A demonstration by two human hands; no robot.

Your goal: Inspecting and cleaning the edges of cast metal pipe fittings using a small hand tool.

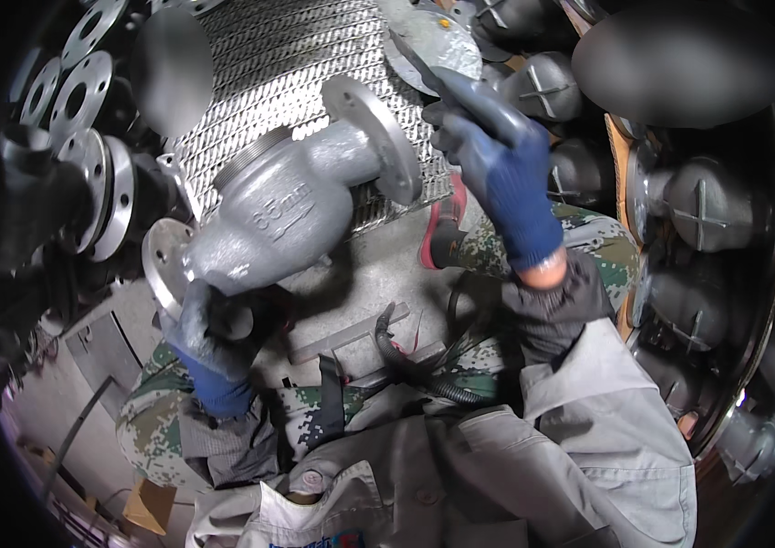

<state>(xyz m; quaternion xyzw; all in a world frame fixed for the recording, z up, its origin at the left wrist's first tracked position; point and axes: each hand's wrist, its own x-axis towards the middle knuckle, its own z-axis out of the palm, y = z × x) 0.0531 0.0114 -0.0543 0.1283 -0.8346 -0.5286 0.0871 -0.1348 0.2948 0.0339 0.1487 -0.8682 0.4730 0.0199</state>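
A grey-painted cast valve body (282, 215) lies tilted in front of me, with a flange at each end, a threaded round neck and raised cast marks on its side. My left hand (200, 333), in a blue glove with a grey-coated palm, closes on its lower left end by the flange (166, 265). My right hand (497, 151), gloved alike, is raised to the right of the upper flange (374, 137), apart from it. Its fingers are closed around a narrow, dark, flat tool (413, 59) that points up and left; its exact kind is unclear.
A ridged metal bench top (264, 59) lies beyond the valve body. Loose flanges (86, 96) and more castings crowd the left. A rack with several grey castings (702, 205) stands at the right. A black corrugated hose (424, 384) runs between my knees.
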